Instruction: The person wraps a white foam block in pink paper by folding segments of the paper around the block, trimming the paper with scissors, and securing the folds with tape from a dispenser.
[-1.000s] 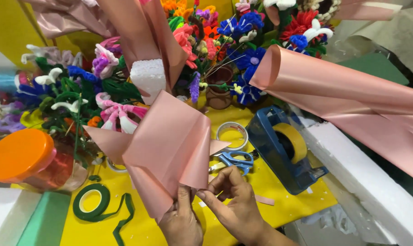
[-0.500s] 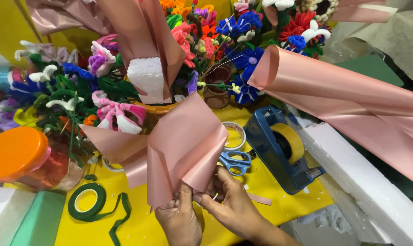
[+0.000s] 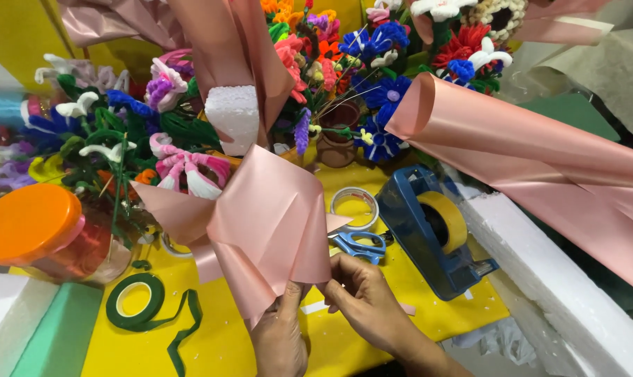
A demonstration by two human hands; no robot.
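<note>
A folded sheet of glossy pink wrapping paper (image 3: pixel 260 223) stands fanned up over the yellow table (image 3: pixel 428 318). My left hand (image 3: pixel 280 335) pinches its lower corner from below. My right hand (image 3: pixel 364 300) grips the same bottom edge from the right side, fingers closed on the paper. Blue-handled scissors (image 3: pixel 358 244) lie just beyond my right hand, partly hidden by the sheet.
A blue tape dispenser with a yellow roll (image 3: pixel 435 230) sits to the right, a clear tape roll (image 3: pixel 355 206) behind the scissors. Green floral tape (image 3: pixel 136 300) trails at left, by an orange-lidded jar (image 3: pixel 37 230). Pipe-cleaner flowers (image 3: pixel 330 63), a white foam block (image 3: pixel 234 119) and a pink paper roll (image 3: pixel 540 167) crowd the back.
The pink sheet has been turned and spread wider, rising more upright. Both hands have shifted slightly along its bottom edge, still holding it.
</note>
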